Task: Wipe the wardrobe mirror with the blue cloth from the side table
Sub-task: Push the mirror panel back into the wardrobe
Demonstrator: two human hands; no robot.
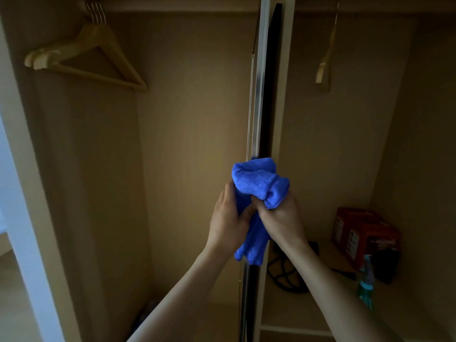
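My left hand point(228, 223) and right hand point(283, 218) grip the bunched blue cloth point(259, 181), fingers curled round it. Mirror door point(259, 95) sits edge-on just behind, long axis vertical; both hands equally near.

A: What is seen of the blue cloth point(259, 183)?
B: A soft, fleecy, matt pile is shown. The hangers point(61, 49) are made of pale wood; the door edge point(259, 95) is trimmed in ribbed metal.
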